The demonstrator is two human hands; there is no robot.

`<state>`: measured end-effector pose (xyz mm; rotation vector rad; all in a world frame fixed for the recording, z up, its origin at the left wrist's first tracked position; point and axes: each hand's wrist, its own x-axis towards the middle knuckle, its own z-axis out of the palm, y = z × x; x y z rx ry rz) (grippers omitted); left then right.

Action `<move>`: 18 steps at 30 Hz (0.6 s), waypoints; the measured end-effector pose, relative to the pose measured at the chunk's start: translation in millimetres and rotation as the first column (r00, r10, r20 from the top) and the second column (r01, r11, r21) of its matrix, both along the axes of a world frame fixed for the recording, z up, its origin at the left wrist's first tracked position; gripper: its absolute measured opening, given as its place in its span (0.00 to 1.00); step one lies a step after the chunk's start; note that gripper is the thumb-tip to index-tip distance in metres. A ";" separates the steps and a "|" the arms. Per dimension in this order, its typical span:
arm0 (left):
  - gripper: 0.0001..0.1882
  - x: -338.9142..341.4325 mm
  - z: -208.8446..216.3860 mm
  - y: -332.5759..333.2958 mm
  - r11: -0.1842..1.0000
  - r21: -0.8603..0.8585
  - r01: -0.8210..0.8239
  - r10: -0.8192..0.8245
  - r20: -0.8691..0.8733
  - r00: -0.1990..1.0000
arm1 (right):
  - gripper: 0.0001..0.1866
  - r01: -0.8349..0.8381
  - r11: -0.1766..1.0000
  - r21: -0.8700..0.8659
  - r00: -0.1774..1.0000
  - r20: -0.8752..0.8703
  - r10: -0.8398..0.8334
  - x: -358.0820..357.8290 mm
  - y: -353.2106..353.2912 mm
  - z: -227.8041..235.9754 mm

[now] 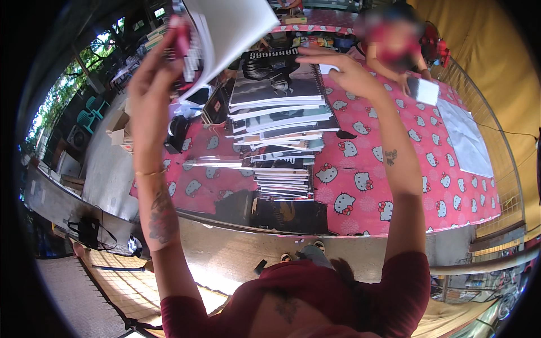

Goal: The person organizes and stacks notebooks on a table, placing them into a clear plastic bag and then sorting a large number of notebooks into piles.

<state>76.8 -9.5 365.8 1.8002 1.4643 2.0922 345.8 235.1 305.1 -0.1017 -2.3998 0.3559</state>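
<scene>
Lifting a notebook (pixel 225 34), hands (pixel 155 73) above stack (pixel 282 124).

Above the left hand (pixel 160 67) the raised white sheets (pixel 231 25) run off the picture's top edge, so their full extent cannot be told. The pink thing (pixel 181 36) pinched at that hand's fingertips is too blurred to name. Under the right hand (pixel 338 70) the notebook stack (pixel 282 129) hides its lower covers. Beyond the right hand, another person (pixel 394 42) is blurred and partly cut off
</scene>
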 end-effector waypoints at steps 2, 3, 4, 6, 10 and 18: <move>0.23 -0.5 -19.0 26.3 0.954 -0.298 -0.007 -0.025 -0.105 0.994 | 0.42 0.090 0.976 -0.198 0.996 -0.007 -0.093 20.6 -14.1 0.1; 0.22 -6.2 -22.5 28.7 0.796 -0.602 -0.052 -0.091 -0.205 0.974 | 0.43 0.106 0.970 -0.220 0.994 0.043 -0.099 31.9 -27.7 -8.9; 0.22 -6.3 -22.3 28.6 0.753 -0.658 0.003 -0.142 -0.158 0.977 | 0.45 0.132 0.964 -0.232 0.989 0.096 -0.113 43.6 -38.7 -19.2; 0.25 -22.6 -25.0 37.5 0.743 -0.646 0.176 -0.226 0.006 0.974 | 0.49 0.156 0.959 -0.235 0.980 0.162 -0.120 50.6 -41.9 -26.1; 0.39 -65.7 -63.7 44.1 0.860 -0.454 0.232 -0.315 -0.116 0.942 | 0.55 0.100 0.951 -0.294 0.981 0.187 -0.045 54.3 -40.7 -31.5; 0.49 -63.4 -64.9 47.2 0.893 -0.443 0.078 -0.336 -0.543 0.770 | 0.59 -0.058 0.987 -0.152 0.994 0.079 0.070 31.5 -27.7 -37.2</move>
